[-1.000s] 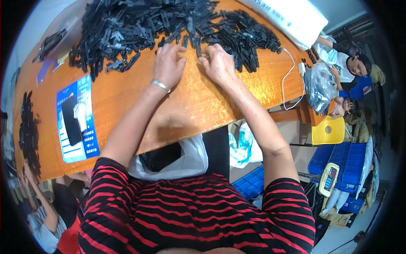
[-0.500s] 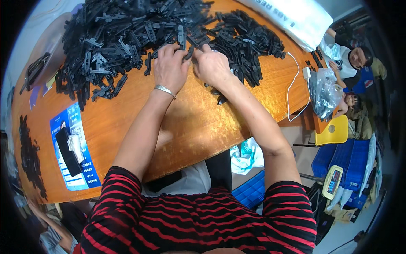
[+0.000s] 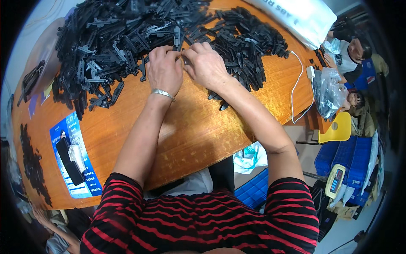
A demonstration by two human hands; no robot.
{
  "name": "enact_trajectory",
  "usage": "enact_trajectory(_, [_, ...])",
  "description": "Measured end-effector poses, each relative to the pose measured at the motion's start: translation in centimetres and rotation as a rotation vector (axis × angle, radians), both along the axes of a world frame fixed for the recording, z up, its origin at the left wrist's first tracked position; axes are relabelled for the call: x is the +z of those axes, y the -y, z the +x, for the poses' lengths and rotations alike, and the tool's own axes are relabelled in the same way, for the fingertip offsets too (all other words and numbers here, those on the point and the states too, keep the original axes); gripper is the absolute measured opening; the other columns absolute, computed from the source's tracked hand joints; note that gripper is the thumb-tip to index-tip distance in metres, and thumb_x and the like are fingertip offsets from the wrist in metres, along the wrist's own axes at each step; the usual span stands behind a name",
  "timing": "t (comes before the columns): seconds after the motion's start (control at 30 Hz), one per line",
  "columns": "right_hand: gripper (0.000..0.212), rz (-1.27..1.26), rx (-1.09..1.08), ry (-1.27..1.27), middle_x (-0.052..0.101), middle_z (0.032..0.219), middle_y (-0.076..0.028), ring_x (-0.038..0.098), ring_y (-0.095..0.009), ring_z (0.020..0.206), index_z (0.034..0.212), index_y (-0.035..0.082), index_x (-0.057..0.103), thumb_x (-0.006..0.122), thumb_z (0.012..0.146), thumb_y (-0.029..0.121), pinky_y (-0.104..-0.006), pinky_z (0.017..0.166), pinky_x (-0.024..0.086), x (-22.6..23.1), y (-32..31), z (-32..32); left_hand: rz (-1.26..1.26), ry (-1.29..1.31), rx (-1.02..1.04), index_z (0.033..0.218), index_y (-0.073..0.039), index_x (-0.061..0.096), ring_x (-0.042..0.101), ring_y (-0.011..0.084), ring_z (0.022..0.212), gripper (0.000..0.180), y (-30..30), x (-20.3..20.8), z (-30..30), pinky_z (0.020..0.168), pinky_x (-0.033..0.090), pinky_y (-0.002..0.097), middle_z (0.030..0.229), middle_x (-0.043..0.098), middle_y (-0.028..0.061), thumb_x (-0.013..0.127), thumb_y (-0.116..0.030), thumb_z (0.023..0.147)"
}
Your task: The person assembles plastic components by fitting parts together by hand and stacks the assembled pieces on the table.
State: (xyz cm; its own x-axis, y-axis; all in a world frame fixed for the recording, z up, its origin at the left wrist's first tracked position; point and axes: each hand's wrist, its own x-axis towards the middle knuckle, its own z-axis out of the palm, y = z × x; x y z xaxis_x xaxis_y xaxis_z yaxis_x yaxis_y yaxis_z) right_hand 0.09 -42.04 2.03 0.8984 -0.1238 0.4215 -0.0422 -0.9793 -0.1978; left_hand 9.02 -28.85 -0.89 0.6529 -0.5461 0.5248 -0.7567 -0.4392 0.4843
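My left hand (image 3: pixel 165 72) and my right hand (image 3: pixel 206 65) meet over the table, fingers curled and fingertips nearly touching. Between them a small black plastic part (image 3: pixel 185 60) shows only in part; both hands appear closed on it, and the fingers cover most of its shape. Just beyond my left hand spreads a large heap of long black plastic parts (image 3: pixel 114 46). Behind and beside my right hand lies a second pile of slimmer, curved black parts (image 3: pixel 249 46). A few loose black pieces (image 3: pixel 223 105) rest under my right wrist.
The wooden table (image 3: pixel 190 131) carries a blue printed sheet (image 3: pixel 86 169) with a black object (image 3: pixel 69 163) on it, and more black parts (image 3: pixel 34 165) at the left edge. A white sack (image 3: pixel 296 21) and a white cable (image 3: pixel 292 91) lie right. Other people sit nearby.
My view has shifted slightly, so the table's contents sit a little differently in the picture. My hands stay together; the black part between them is now more hidden by the fingers.
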Motion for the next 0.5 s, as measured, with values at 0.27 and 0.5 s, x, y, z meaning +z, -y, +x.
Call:
enact_trajectory(0.27, [0.016,0.11,0.028,-0.105,0.069,0.093,-0.016,0.064,-0.036,0.096,0.093,0.003,0.071,0.073,0.086,0.017,-0.0458,0.084,0.056,1.8,1.4,-2.7,0.01,0.011,0.009,0.103,-0.008,0.075,0.055,0.0317,0.122,0.018,-0.5,-0.1,0.5,0.102,0.046,0.044,0.121,0.066,0.0086,0.072,-0.011,0.087])
enact_trajectory(0.5, [0.023,-0.045,-0.09,0.024,0.069,0.111,-0.014,0.063,-0.035,0.111,0.109,0.005,0.074,0.073,0.09,0.018,-0.0457,0.095,0.052,0.1,7.4,2.3,0.029,0.005,-0.003,0.104,-0.008,0.075,0.054,0.0324,0.122,0.019,0.1,0.0,0.3,0.102,0.046,0.0446,0.122,0.066,0.0088,0.072,-0.011,0.086])
